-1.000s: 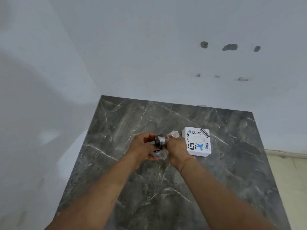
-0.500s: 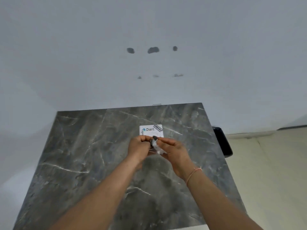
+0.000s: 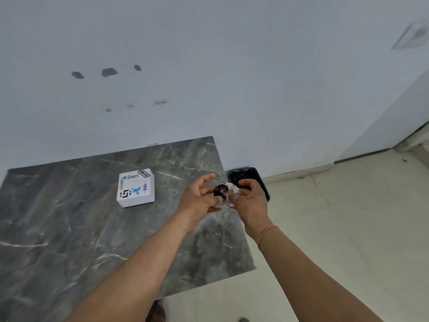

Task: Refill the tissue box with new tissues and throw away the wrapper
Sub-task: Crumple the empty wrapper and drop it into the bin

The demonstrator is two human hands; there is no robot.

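Note:
A white square tissue box (image 3: 136, 187) with stickers on its top sits on the dark marble table (image 3: 69, 228). A crumpled clear plastic wrapper (image 3: 224, 194) with a dark patch is bunched between both hands above the table's right edge. My left hand (image 3: 199, 197) pinches its left side with the index finger raised. My right hand (image 3: 249, 201) closes around its right side. A black bin (image 3: 253, 176) stands on the floor just beyond the hands, partly hidden by my right hand.
A pale wall with several dark marks rises behind the table. Cream floor tiles (image 3: 336, 228) spread out to the right of the table. The table's right edge and near corner lie under my forearms.
The view has swung right, so the box now lies left of my hands. Both hands have carried the wrapper right, from beside the box to the table's right edge near the black bin.

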